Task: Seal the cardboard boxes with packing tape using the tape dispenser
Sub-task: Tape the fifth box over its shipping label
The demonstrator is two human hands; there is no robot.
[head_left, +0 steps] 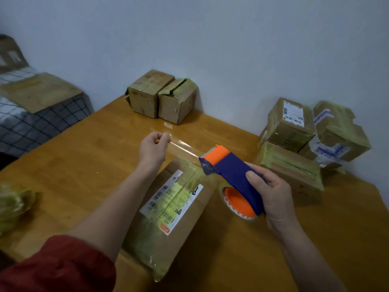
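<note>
A cardboard box (189, 224) with a white shipping label and yellowish tape lies on the wooden table in front of me. Above its far right corner my right hand (271, 192) grips a blue and orange tape dispenser (233, 175) holding a roll of clear tape. A strip of clear tape (185, 147) runs from the dispenser's orange roller to my left hand (153, 146), which pinches the free end in the air beyond the box's far edge.
Two small worn boxes (162, 98) stand against the wall at the back. A stack of several taped boxes (305, 144) fills the right side. A wad of yellowish tape (12, 205) lies at the left edge. A bed with a checked cover (42, 121) stands at left.
</note>
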